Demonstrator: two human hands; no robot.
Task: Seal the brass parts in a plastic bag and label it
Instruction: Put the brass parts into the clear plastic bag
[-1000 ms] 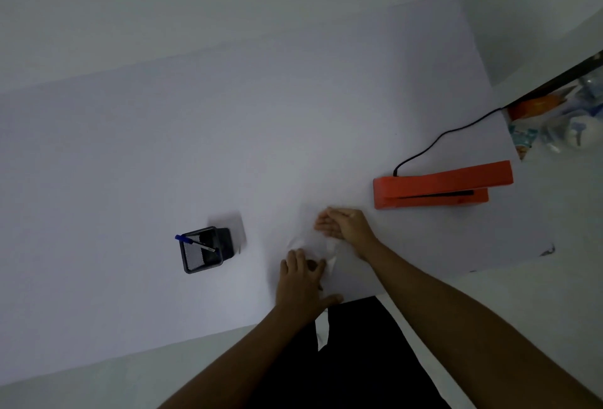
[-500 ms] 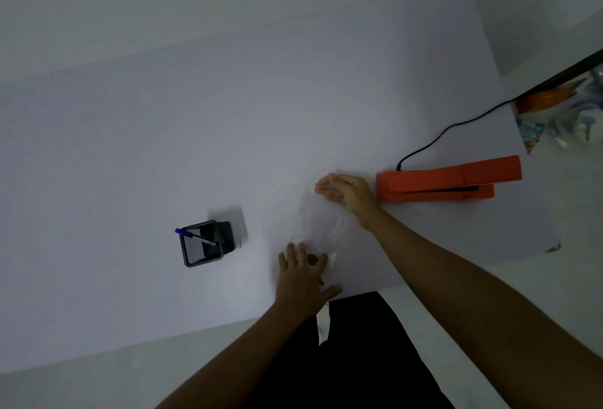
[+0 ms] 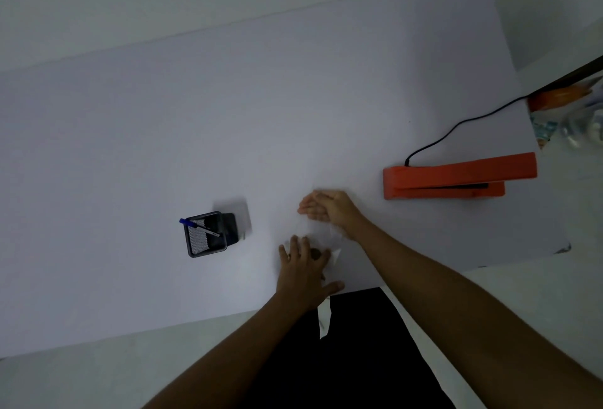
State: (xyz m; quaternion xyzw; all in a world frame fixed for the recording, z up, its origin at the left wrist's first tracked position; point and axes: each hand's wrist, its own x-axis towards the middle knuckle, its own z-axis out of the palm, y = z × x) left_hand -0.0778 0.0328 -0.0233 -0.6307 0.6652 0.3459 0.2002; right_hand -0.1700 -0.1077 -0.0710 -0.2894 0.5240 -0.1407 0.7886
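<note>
A clear plastic bag (image 3: 318,234) lies flat on the white table (image 3: 228,115) near its front edge, hard to see against the surface. My left hand (image 3: 301,273) presses flat on the bag's near end with fingers spread; a dark brownish brass part (image 3: 316,253) shows between the fingers. My right hand (image 3: 326,208) rests edge-down on the bag's far end, fingers together and slightly curled. The orange heat sealer (image 3: 456,177) sits to the right of my right hand, its jaw slightly apart.
A black mesh pen holder (image 3: 205,237) with a blue pen (image 3: 195,226) stands left of my hands, a dark block beside it. The sealer's black cord (image 3: 456,128) runs to the table's right edge. Cluttered items (image 3: 571,115) lie beyond that edge.
My right hand slid away from me along the bag toward the sealer, flattening it, and has now come partway back. My left hand stayed pressing the near end.
</note>
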